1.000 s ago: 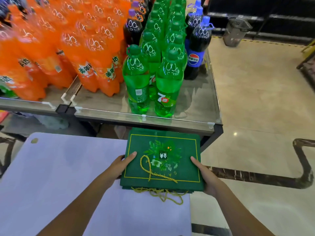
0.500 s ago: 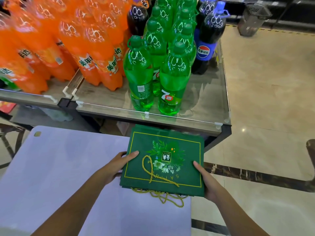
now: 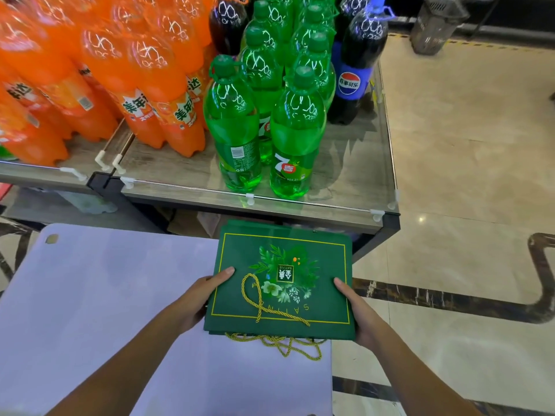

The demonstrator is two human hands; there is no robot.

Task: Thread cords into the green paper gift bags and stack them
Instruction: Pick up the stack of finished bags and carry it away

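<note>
Over the worktop's (image 3: 90, 295) right corner, your left hand (image 3: 201, 298) grips the left edge of the stack of green bags (image 3: 285, 283). Your right hand (image 3: 357, 313) grips the right edge. Tilt it and bags could slide apart. The gold cords (image 3: 282, 346) dangling beneath may snag.

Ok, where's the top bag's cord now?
Head view, lower centre: the cord lies looped on the top bag, nearer the left hand than the right hand.
</note>
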